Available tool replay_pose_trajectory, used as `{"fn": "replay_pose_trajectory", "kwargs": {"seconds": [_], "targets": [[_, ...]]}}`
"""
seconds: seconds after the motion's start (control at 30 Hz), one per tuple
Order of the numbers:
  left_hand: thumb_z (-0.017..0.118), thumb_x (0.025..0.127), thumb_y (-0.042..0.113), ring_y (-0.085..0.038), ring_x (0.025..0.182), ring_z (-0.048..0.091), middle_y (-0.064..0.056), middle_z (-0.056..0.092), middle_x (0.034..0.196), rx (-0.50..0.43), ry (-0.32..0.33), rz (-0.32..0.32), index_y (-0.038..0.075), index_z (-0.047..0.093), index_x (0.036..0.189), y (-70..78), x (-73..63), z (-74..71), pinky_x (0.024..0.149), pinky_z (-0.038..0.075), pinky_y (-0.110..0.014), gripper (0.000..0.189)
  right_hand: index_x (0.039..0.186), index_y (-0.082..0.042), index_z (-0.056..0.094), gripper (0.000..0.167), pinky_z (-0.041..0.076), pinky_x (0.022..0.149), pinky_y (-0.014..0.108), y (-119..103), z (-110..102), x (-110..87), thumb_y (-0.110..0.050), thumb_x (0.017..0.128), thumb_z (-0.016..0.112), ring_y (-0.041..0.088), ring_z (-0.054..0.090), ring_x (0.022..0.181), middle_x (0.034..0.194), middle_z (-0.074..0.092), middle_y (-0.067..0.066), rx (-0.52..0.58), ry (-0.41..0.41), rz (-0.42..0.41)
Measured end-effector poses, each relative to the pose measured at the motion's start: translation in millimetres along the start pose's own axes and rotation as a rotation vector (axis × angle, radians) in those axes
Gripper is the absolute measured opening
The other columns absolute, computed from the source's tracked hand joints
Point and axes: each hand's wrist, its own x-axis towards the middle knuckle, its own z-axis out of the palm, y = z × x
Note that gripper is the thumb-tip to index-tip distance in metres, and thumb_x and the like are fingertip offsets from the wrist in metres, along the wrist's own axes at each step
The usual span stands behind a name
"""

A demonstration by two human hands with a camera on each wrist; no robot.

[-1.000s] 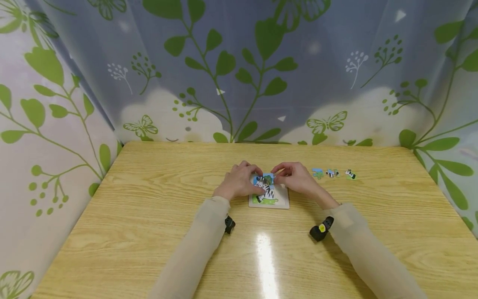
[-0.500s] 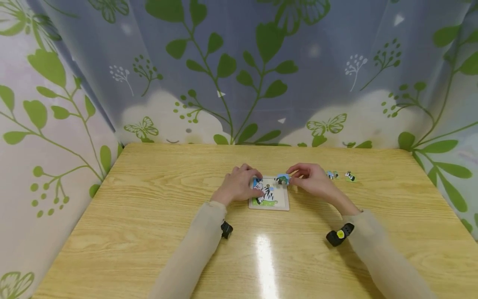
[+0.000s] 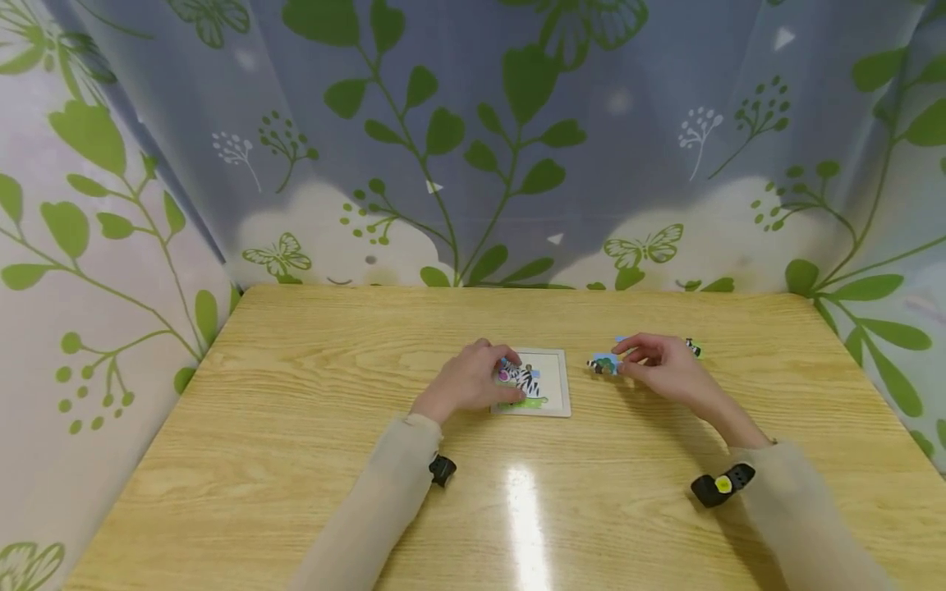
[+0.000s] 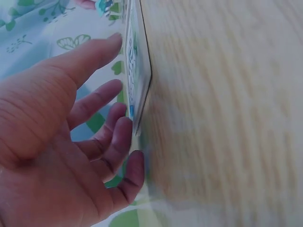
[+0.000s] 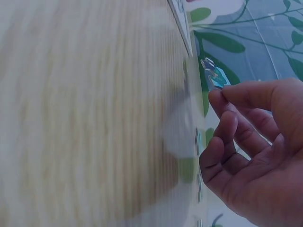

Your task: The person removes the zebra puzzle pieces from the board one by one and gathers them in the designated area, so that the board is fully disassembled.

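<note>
In the head view a square jigsaw board point(image 3: 557, 386) lies mid-table with zebra pieces point(image 3: 526, 380) on its left part; its right part is bare. My left hand point(image 3: 466, 379) is over the board's left side, thumb and fingertips at the zebra pieces. Seen from the left wrist, its fingers are loosely bent beside the board point(image 4: 142, 75). To the right of the board, my right hand point(image 3: 668, 373) pinches a jigsaw piece point(image 3: 603, 364) by its edge, with blue, green and black-and-white print. The right wrist view shows this piece point(image 5: 217, 75) above the table, between thumb and index finger.
A loose jigsaw piece point(image 3: 692, 347) with black-and-white print lies beyond my right hand. Another blue piece point(image 3: 620, 338) is mostly hidden behind the fingers. A leaf-patterned curtain point(image 3: 473, 164) stands along the back of the wooden table point(image 3: 332, 353).
My right hand has lifted the blue-and-green jigsaw piece off the board and carried it right, toward the loose pieces. The left hand has stayed at the board's left side.
</note>
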Motion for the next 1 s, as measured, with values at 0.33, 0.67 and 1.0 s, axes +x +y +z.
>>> {"fn": "replay_pose_trajectory", "kwargs": {"seconds": [0.33,0.67,1.0], "targets": [[0.084,0.084,0.041,-0.017,0.099,0.054,-0.003,0.059,0.117,-0.057,-0.033,-0.048,0.024,0.063,0.133,-7.5,0.0,2.6,0.087,0.047,-0.036,0.056,0.122,-0.009,0.068,0.028,0.047,0.061,0.029,13.1,-16.8,-11.0,-0.023,0.099,0.067,0.016,0.066,0.076,0.105,0.074,0.015,-0.077,0.004,0.026],[0.085,0.083,0.039,-0.019,0.101,0.051,-0.002,0.056,0.116,-0.124,-0.06,-0.061,0.024,0.062,0.132,-11.5,2.8,0.6,0.089,0.043,-0.037,0.057,0.122,-0.007,0.068,0.028,0.051,0.066,0.029,25.8,-25.2,-13.9,-0.02,0.098,0.068,0.013,0.067,0.079,0.105,0.076,0.015,-0.143,0.003,0.018],[0.085,0.082,0.039,-0.018,0.102,0.051,-0.001,0.057,0.115,-0.124,-0.054,-0.064,0.024,0.062,0.131,-8.8,2.5,2.1,0.089,0.041,-0.037,0.057,0.124,-0.006,0.067,0.028,0.051,0.064,0.03,25.6,-24.6,-14.4,-0.019,0.099,0.066,0.015,0.066,0.076,0.105,0.075,0.016,-0.144,-0.014,0.035]]}}
